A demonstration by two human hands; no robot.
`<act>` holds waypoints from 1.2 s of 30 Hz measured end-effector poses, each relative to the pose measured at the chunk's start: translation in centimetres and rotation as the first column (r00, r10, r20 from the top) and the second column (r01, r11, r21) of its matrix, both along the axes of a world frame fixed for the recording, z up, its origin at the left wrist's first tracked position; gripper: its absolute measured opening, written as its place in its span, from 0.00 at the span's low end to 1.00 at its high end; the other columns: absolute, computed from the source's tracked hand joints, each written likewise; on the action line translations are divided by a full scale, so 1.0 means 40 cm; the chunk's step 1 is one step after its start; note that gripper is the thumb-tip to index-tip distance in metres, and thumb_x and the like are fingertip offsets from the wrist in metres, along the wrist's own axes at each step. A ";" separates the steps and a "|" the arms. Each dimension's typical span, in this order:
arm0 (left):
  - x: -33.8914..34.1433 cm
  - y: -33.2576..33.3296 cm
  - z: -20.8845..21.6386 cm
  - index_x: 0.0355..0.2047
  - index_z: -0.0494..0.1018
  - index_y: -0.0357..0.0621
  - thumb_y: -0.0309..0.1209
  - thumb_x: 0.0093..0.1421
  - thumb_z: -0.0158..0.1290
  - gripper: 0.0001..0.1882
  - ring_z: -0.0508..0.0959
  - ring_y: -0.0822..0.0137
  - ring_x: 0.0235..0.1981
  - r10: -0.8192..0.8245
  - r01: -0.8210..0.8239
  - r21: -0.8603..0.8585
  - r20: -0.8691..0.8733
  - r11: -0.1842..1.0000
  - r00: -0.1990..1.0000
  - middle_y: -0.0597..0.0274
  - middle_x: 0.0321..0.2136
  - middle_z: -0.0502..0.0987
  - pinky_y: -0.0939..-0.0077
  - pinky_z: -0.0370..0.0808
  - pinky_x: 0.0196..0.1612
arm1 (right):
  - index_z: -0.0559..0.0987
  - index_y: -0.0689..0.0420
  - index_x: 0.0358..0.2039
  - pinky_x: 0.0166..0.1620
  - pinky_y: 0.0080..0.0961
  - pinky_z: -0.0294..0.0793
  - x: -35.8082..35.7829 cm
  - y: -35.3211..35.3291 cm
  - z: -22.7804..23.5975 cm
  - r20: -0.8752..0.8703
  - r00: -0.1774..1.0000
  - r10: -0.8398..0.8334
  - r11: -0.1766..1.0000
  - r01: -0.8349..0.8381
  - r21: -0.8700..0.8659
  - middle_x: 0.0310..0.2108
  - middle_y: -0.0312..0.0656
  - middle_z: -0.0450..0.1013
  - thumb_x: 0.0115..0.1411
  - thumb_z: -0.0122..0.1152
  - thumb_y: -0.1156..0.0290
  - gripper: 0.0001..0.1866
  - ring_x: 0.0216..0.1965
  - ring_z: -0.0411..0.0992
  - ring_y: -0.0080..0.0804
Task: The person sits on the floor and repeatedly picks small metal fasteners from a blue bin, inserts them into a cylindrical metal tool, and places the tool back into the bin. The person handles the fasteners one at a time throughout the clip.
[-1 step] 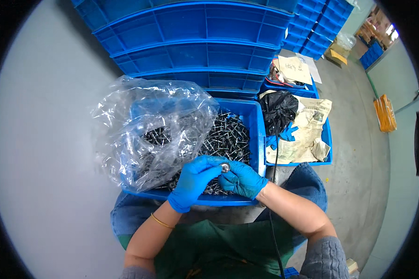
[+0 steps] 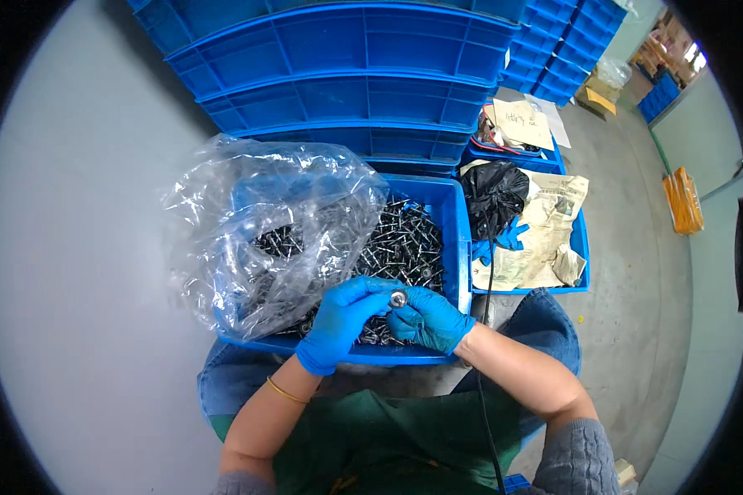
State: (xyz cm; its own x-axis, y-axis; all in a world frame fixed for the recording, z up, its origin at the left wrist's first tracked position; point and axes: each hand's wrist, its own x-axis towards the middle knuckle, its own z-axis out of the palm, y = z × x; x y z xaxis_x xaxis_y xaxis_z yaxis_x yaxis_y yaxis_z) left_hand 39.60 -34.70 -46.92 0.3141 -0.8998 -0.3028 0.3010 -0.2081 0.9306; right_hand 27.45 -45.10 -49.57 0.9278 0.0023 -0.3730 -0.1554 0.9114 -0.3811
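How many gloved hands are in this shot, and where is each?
2. The left hand is left of a small round metal part, the right hand right of it, both over the blue bin. None appears hidden.

Over the right part of the open blue bin, the dark parts lie uncovered, so a hand could pass in from above. Over the bin's left part, a clear plastic bag bulges across the way. Beyond its far side, stacked blue crates stand as a barrier. Above its near edge, the left hand and right hand fill the space. Just right of it, a black cable hangs across the reach.
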 end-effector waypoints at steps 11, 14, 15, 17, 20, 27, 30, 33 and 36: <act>-0.021 0.002 -0.012 0.42 0.68 0.38 0.21 0.49 0.50 0.17 0.71 0.74 0.35 -0.015 0.059 -0.151 0.274 0.987 0.962 0.61 0.34 0.71 0.83 0.69 0.38 | 0.67 0.52 0.23 0.16 0.13 0.53 -0.010 0.002 -0.005 -0.123 0.989 -0.081 0.988 0.096 0.123 0.13 0.29 0.58 0.57 0.45 0.62 0.10 0.13 0.55 0.17; -0.025 0.004 -0.012 0.45 0.67 0.39 0.20 0.47 0.52 0.21 0.72 0.72 0.36 0.004 0.039 -0.154 0.269 0.987 0.963 0.60 0.36 0.69 0.82 0.69 0.40 | 0.68 0.52 0.24 0.16 0.12 0.54 0.000 0.004 0.019 -0.189 0.979 -0.080 0.990 0.099 0.097 0.14 0.29 0.59 0.57 0.45 0.62 0.10 0.14 0.56 0.16; -0.024 0.006 -0.010 0.45 0.67 0.39 0.20 0.47 0.52 0.22 0.72 0.72 0.36 0.010 0.036 -0.145 0.306 0.989 0.952 0.60 0.36 0.69 0.81 0.69 0.41 | 0.68 0.52 0.25 0.16 0.12 0.54 0.006 0.006 0.028 -0.227 0.971 -0.078 0.993 0.097 0.071 0.14 0.29 0.60 0.57 0.45 0.62 0.09 0.14 0.56 0.16; -0.019 0.004 -0.017 0.45 0.67 0.41 0.20 0.46 0.53 0.22 0.72 0.72 0.35 0.023 0.060 -0.171 0.448 0.983 0.894 0.60 0.35 0.69 0.82 0.69 0.40 | 0.68 0.52 0.25 0.16 0.12 0.54 0.011 0.007 0.031 -0.251 0.965 -0.077 0.994 0.093 0.051 0.14 0.29 0.61 0.57 0.45 0.61 0.09 0.14 0.57 0.15; -0.023 -0.004 0.002 0.42 0.69 0.42 0.21 0.46 0.54 0.20 0.72 0.72 0.33 0.043 0.034 -0.139 0.520 0.990 0.853 0.60 0.33 0.70 0.81 0.69 0.38 | 0.69 0.52 0.26 0.17 0.11 0.55 0.011 0.005 0.015 -0.198 0.977 -0.077 0.993 0.092 0.070 0.15 0.30 0.62 0.57 0.45 0.61 0.09 0.13 0.57 0.15; -0.011 0.008 -0.030 0.29 0.74 0.40 0.25 0.50 0.50 0.06 0.71 0.71 0.32 0.201 -0.152 -0.136 0.519 0.979 0.831 0.61 0.29 0.71 0.79 0.69 0.36 | 0.74 0.60 0.28 0.21 0.17 0.64 0.023 -0.043 0.000 -0.067 0.998 0.016 0.632 -0.061 -0.773 0.14 0.37 0.67 0.59 0.42 0.62 0.16 0.16 0.66 0.21; -0.001 0.016 0.009 0.34 0.72 0.37 0.26 0.54 0.46 0.09 0.71 0.72 0.35 0.344 -0.344 0.002 0.032 0.939 0.938 0.62 0.31 0.72 0.79 0.70 0.38 | 0.74 0.59 0.31 0.25 0.19 0.67 0.015 -0.141 -0.015 -0.171 0.971 -0.168 0.307 -0.113 -0.945 0.21 0.40 0.71 0.58 0.45 0.62 0.14 0.20 0.69 0.24; 0.018 0.039 -0.018 0.40 0.67 0.36 0.27 0.56 0.44 0.12 0.70 0.72 0.37 0.340 -0.340 0.040 -0.206 0.940 0.918 0.61 0.34 0.70 0.78 0.71 0.40 | 0.75 0.54 0.29 0.31 0.28 0.67 -0.006 -0.194 -0.102 -0.341 0.927 -0.157 -0.557 -0.368 -0.744 0.22 0.40 0.71 0.52 0.49 0.67 0.08 0.26 0.69 0.32; 0.020 0.049 -0.039 0.43 0.65 0.37 0.28 0.57 0.44 0.14 0.69 0.70 0.38 0.238 -0.271 -0.025 -0.406 0.962 0.882 0.61 0.35 0.68 0.77 0.69 0.41 | 0.75 0.49 0.29 0.38 0.37 0.62 -0.013 -0.156 -0.188 -0.531 0.832 -0.161 -0.901 -0.343 -0.264 0.19 0.37 0.69 0.43 0.50 0.71 0.10 0.33 0.65 0.34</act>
State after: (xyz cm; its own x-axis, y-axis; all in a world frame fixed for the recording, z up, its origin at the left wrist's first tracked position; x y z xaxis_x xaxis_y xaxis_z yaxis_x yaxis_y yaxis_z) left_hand 40.39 -32.75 -48.47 0.4045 -0.8311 -0.3817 0.6800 -0.0058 0.7332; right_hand 26.92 -51.34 -57.07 0.9339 -0.3013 -0.1926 -0.2758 -0.9497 0.1484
